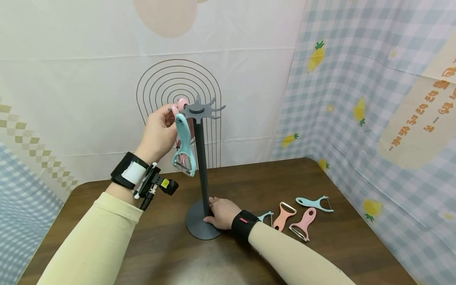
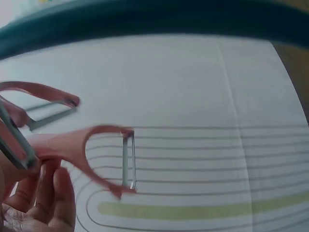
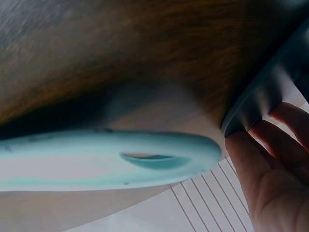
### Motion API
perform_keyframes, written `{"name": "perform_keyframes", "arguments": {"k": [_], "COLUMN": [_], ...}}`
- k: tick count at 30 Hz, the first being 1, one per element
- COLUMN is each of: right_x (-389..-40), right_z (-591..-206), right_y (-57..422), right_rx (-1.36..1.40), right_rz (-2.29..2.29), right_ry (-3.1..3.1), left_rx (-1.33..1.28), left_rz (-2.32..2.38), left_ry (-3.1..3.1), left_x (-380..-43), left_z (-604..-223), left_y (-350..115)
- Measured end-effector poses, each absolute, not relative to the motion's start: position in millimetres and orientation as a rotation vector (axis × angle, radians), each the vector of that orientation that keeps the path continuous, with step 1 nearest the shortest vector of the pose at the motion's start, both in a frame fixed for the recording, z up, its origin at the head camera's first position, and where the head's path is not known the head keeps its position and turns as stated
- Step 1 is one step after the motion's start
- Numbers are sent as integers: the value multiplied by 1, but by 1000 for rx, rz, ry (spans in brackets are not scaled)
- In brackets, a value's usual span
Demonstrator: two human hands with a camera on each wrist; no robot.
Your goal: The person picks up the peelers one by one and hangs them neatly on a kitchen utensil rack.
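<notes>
A dark grey stand with a ring of curved hooks on top rises from a round base. At hook height my left hand pinches a pink peeler near its handle end. Another pink peeler shows beside it in the left wrist view. From a near hook hangs a light blue peeler, blade down, partly covering the pink ones. My right hand holds the foot of the stand, thumb in front and fingers behind the pole; in the right wrist view its fingertips touch the base.
Right of the stand lie an orange peeler, a pink peeler and a light blue peeler. Another blue peeler lies by my right wrist, partly hidden in the head view. Patterned cloth hangs behind the brown table.
</notes>
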State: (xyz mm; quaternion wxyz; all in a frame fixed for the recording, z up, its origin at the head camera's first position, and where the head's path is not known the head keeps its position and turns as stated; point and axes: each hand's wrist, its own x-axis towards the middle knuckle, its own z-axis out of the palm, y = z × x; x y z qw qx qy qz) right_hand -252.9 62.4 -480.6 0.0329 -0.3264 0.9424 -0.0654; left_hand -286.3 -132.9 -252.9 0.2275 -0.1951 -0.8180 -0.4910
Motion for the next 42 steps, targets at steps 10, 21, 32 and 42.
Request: {"name": "perform_keyframes", "arguments": {"k": [10,21,32,42], "right_x": [-253,-255,-255,-256], "right_z": [-481,-481,-483,-483], "right_y": [62,62,63,63], "right_rx": [-1003,-1003,-1006,-1010], "right_rz": [-202,-195,-213,-210], "right_ry": [2890,2892,2897,2903], "left_rx": [-574,-618,-629,-624], "left_rz": [-1639,-1746,-1767,-1729], "left_ry": [-2064,-2031,-2019,-2047], "left_x": [-289,-287,-284,-284], "left_z": [-245,-234,-233,-235], "left_y": [-132,-126,-124,-125]}}
